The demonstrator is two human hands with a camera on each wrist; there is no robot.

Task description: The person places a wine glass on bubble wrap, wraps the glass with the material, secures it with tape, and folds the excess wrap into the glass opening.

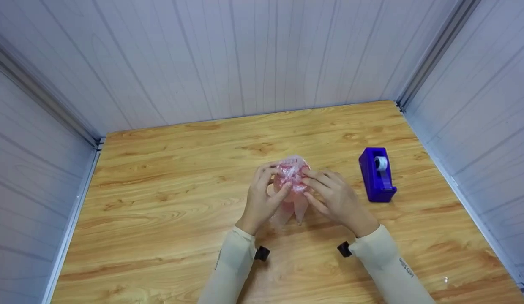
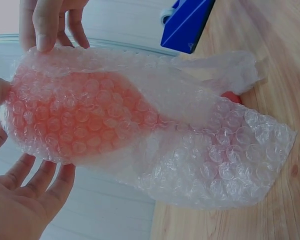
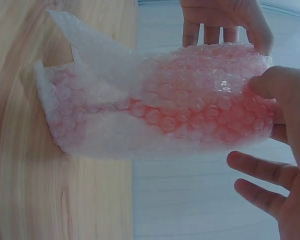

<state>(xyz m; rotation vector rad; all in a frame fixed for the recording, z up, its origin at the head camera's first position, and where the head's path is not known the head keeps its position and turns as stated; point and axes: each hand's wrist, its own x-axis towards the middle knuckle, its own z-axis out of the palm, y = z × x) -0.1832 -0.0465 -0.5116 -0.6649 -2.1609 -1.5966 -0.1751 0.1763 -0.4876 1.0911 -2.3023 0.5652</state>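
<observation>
A red stemmed glass, wrapped in clear bubble wrap [image 1: 293, 181], stands between my hands; its bowl and narrowing stem show through as a blurred shape. Loose flaps of bubble wrap [image 2: 235, 160] spread around the lower end on the table. My left hand [image 1: 264, 196] grips the upper part of the bundle from the left, thumb in front and fingers bent along the side. From the right, my right hand [image 1: 334, 196] pinches the upper edge with thumb and fingers. Two of its fingers [image 3: 260, 170] stand off the wrap. A shiny patch [image 3: 222, 80] shows on the bubble wrap.
A blue-purple tape dispenser [image 1: 376, 175] with a white roll stands on the wooden table [image 1: 173, 190], to the right of the hands. Pale panel walls [image 1: 253, 59] close in the back and both sides. A tiny shiny bit [image 1: 446, 279] lies near the front right.
</observation>
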